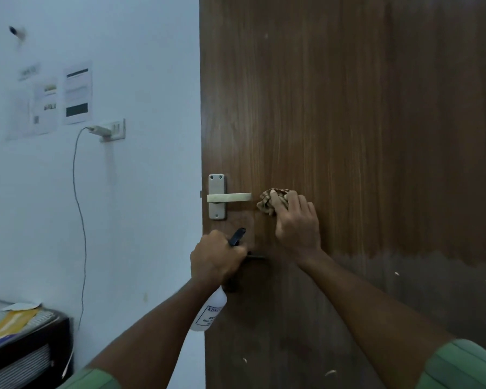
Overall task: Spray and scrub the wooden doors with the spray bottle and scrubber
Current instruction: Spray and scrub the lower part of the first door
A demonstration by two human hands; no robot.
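The right hand [296,220] presses a cloth [274,200] on the door [348,108] by the handle [229,197]. The left hand [216,258] grips the bottle [209,311]. Lots of door looks left to scrub.

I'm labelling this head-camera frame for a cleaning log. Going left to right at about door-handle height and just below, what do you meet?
Charger cable → door handle → left hand gripping the spray bottle → checked cloth → right hand pressing it to the wooden door.
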